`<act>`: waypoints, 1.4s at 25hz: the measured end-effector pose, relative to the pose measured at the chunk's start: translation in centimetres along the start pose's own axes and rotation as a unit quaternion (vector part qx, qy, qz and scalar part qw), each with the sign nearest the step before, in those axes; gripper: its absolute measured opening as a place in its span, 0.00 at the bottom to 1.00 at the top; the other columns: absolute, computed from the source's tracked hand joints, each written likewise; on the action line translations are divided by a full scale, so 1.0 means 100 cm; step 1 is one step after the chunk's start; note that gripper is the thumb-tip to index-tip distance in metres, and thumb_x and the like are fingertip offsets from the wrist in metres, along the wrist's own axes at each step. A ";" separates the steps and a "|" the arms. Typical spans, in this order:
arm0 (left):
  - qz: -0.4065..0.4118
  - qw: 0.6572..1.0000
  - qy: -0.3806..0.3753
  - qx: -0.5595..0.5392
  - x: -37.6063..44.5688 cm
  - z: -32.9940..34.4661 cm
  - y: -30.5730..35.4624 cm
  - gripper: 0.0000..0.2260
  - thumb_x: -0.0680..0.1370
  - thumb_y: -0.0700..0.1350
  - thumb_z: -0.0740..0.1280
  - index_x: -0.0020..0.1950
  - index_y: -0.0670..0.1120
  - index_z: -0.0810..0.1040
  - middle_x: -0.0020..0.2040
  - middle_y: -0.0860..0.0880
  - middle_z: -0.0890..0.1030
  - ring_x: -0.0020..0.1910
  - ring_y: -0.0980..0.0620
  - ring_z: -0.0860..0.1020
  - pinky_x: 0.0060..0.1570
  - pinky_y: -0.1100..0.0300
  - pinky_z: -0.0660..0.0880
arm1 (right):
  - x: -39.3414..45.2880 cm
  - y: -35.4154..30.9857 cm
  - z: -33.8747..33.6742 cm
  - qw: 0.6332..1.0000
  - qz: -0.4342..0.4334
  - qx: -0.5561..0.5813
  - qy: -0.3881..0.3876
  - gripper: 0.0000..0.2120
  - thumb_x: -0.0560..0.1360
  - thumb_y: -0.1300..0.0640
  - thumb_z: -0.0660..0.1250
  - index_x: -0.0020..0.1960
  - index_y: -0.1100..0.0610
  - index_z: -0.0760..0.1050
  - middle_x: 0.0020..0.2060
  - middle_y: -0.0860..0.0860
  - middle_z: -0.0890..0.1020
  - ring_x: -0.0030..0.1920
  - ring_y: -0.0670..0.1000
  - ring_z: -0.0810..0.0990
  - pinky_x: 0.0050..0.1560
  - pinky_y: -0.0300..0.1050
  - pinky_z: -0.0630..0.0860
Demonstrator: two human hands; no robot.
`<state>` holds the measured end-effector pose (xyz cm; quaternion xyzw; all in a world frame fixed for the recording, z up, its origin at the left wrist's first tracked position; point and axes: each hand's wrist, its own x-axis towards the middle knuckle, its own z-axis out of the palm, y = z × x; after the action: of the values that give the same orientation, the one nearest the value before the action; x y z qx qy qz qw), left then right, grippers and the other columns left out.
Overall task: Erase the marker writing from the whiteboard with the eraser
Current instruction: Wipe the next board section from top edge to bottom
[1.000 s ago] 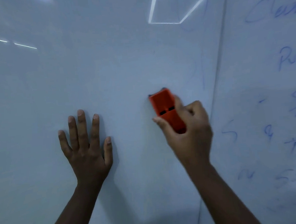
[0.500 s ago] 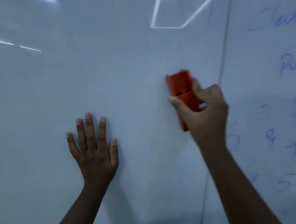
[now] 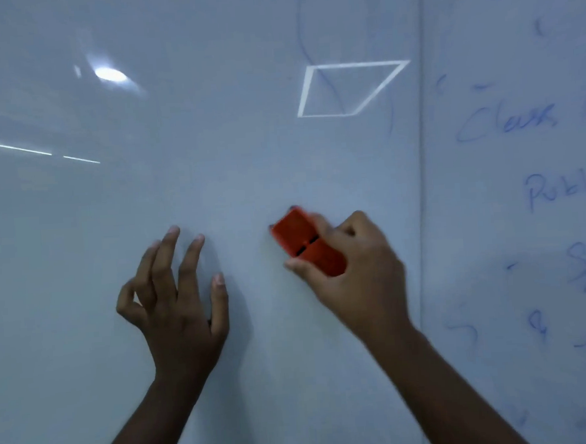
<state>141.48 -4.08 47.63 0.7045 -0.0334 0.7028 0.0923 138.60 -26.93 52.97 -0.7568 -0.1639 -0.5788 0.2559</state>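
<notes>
My right hand (image 3: 360,276) grips an orange eraser (image 3: 305,243) and holds it against the whiteboard (image 3: 213,178), tilted with its top end up and to the left. My left hand (image 3: 176,297) is to its left, fingers spread and loosely bent, the fingertips at the board. Faint blue marker lines (image 3: 324,79) run down the board above the eraser. On the right panel, past a vertical seam (image 3: 423,214), is blue marker writing (image 3: 505,123) in several lines.
Ceiling lights reflect on the glossy board: a bright spot (image 3: 109,74) at upper left, thin streaks (image 3: 37,151) at left and a bright four-sided outline (image 3: 348,89) above the eraser. The board fills the whole view.
The eraser has moved down and left from beside the seam and tilted further left. My left hand has lifted from lying flat, its fingers now bent. The view has shifted upward.
</notes>
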 end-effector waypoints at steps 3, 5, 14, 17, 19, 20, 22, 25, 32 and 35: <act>0.017 1.000 0.012 0.006 0.050 0.002 -0.009 0.24 0.86 0.53 0.60 0.81 0.46 0.69 0.84 0.44 0.63 0.83 0.42 0.62 0.72 0.38 0.58 | 0.023 0.044 -0.032 0.990 0.095 0.047 0.090 0.34 0.67 0.28 0.70 0.68 0.45 0.80 0.42 0.46 0.73 0.40 0.50 0.78 0.42 0.54 0.81; 0.024 1.000 0.001 0.018 0.072 0.007 -0.009 0.27 0.86 0.54 0.58 0.84 0.45 0.63 0.86 0.43 0.57 0.85 0.43 0.57 0.75 0.36 0.56 | 0.030 0.069 -0.047 0.977 0.138 0.065 0.148 0.33 0.70 0.30 0.71 0.68 0.48 0.79 0.43 0.50 0.75 0.39 0.50 0.77 0.43 0.58 0.81; 0.042 0.999 -0.004 0.035 0.073 0.018 -0.006 0.29 0.88 0.54 0.53 0.87 0.44 0.54 0.87 0.42 0.52 0.86 0.42 0.52 0.80 0.33 0.53 | 0.045 0.013 -0.008 0.985 0.091 0.046 0.141 0.31 0.69 0.34 0.71 0.66 0.50 0.81 0.41 0.49 0.71 0.41 0.54 0.76 0.41 0.53 0.80; 0.048 0.998 -0.011 0.024 0.072 0.018 -0.009 0.31 0.86 0.54 0.56 0.87 0.44 0.54 0.87 0.42 0.52 0.86 0.42 0.52 0.80 0.34 0.52 | 0.024 -0.041 0.025 0.998 -0.036 0.004 0.059 0.30 0.70 0.33 0.70 0.66 0.49 0.78 0.44 0.47 0.71 0.43 0.50 0.73 0.39 0.47 0.78; 0.053 0.998 -0.015 0.022 0.072 0.017 -0.012 0.32 0.85 0.54 0.58 0.87 0.44 0.54 0.87 0.42 0.51 0.86 0.42 0.51 0.80 0.34 0.52 | 0.029 -0.055 0.033 0.995 -0.085 -0.013 0.043 0.30 0.72 0.32 0.71 0.67 0.48 0.77 0.44 0.46 0.72 0.43 0.46 0.71 0.40 0.42 0.77; 0.055 0.998 -0.013 0.021 0.072 0.017 -0.013 0.32 0.85 0.54 0.58 0.87 0.44 0.55 0.87 0.42 0.52 0.86 0.42 0.52 0.80 0.34 0.53 | 0.039 -0.055 0.032 0.995 -0.088 -0.018 0.044 0.30 0.72 0.32 0.71 0.67 0.48 0.77 0.44 0.46 0.73 0.43 0.46 0.71 0.39 0.41 0.77; 0.054 0.998 -0.004 0.019 0.072 0.017 -0.014 0.32 0.85 0.54 0.58 0.87 0.45 0.56 0.87 0.43 0.53 0.86 0.41 0.53 0.80 0.33 0.54 | 0.061 -0.041 0.020 0.996 -0.062 -0.024 0.065 0.30 0.71 0.31 0.70 0.66 0.48 0.78 0.43 0.47 0.71 0.43 0.49 0.74 0.38 0.43 0.75; 0.051 0.999 0.005 0.020 0.072 0.017 -0.014 0.31 0.85 0.55 0.58 0.86 0.46 0.58 0.87 0.43 0.55 0.86 0.41 0.55 0.79 0.32 0.55 | 0.078 0.005 -0.011 0.993 0.014 -0.006 0.116 0.30 0.70 0.31 0.70 0.65 0.46 0.80 0.41 0.46 0.70 0.41 0.51 0.76 0.37 0.47 0.77; 0.021 0.999 0.030 0.015 0.096 0.015 0.015 0.29 0.85 0.53 0.57 0.85 0.45 0.62 0.86 0.43 0.59 0.84 0.40 0.59 0.78 0.34 0.52 | 0.115 0.067 -0.056 0.977 0.076 0.000 0.198 0.32 0.73 0.32 0.68 0.68 0.53 0.79 0.42 0.51 0.74 0.40 0.50 0.75 0.43 0.48 0.78; 0.059 0.997 0.049 0.013 0.140 0.016 0.013 0.28 0.86 0.54 0.57 0.85 0.45 0.60 0.86 0.45 0.58 0.86 0.43 0.55 0.79 0.33 0.51 | 0.130 0.054 -0.047 0.975 0.079 0.008 0.209 0.31 0.74 0.34 0.68 0.69 0.52 0.79 0.42 0.52 0.73 0.41 0.53 0.76 0.46 0.51 0.79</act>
<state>142.93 -4.43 61.67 0.6670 -0.0613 0.7413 0.0430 141.43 -34.64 65.31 -0.6273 -0.0510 -0.7011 0.3352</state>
